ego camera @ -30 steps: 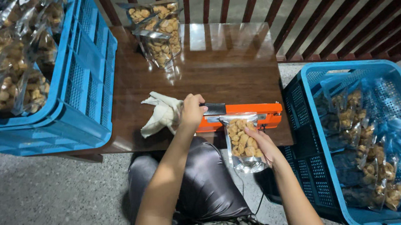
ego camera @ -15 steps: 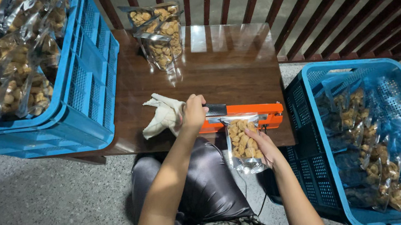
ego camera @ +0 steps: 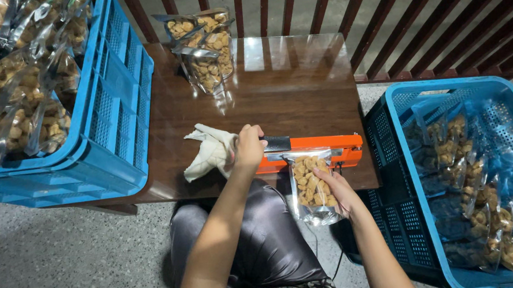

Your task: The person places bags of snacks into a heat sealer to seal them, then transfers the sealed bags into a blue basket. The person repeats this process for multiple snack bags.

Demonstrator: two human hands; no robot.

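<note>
There, snack bag (ego camera: 310, 183) against right hand (ego camera: 335, 188), top under orange sealer (ego camera: 317, 149).

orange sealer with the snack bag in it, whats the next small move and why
Probably lift the left hand to raise the orange sealer arm: it presses the handle down, the snack bag top is clamped under the bar, and the right hand supports the bag below.

Single head view, looking steeply down from above the table (ego camera: 302, 95), close over both forearms
</note>
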